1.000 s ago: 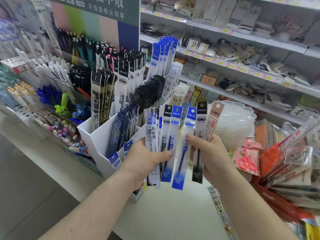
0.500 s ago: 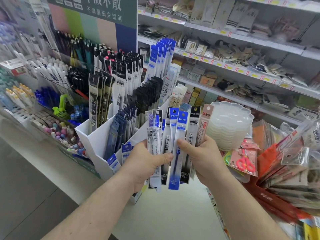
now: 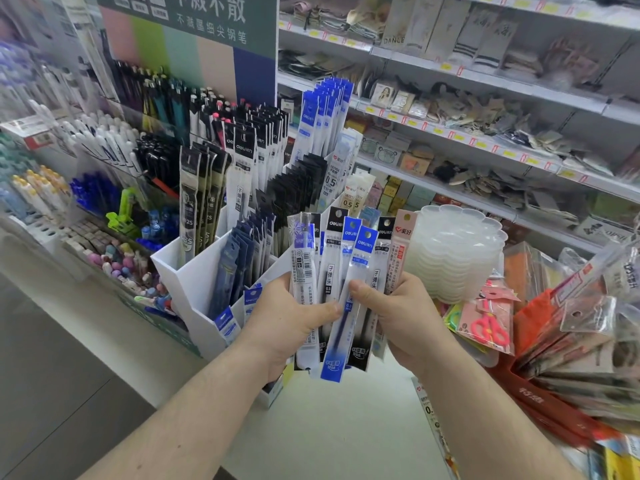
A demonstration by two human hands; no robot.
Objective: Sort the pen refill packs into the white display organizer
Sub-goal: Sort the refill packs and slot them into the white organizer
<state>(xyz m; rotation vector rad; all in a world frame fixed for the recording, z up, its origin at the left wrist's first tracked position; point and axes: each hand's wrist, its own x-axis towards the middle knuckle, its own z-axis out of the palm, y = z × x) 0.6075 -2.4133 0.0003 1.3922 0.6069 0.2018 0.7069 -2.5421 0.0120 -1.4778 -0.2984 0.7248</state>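
Observation:
A bunch of pen refill packs [image 3: 346, 271], with blue, black and one pink header, stands upright between both hands above the white counter. My left hand [image 3: 287, 320] grips the left packs with its thumb across their front. My right hand [image 3: 398, 317] holds the right packs, thumb pressed on a blue pack. Just behind and to the left stands the white display organizer [image 3: 194, 282], its stepped compartments filled with black, dark blue and bright blue refill packs.
A stack of clear scalloped trays [image 3: 457, 251] sits right of the organizer. Packaged pink scissors [image 3: 488, 323] and a red basket of packets [image 3: 554, 393] lie at the right. One refill pack [image 3: 433, 420] lies on the white counter [image 3: 329, 427]. Pen racks fill the left; shelves line the back.
The fanned packs have been drawn together into a tighter bunch, my right hand closing in toward my left. Both hands have kept their hold.

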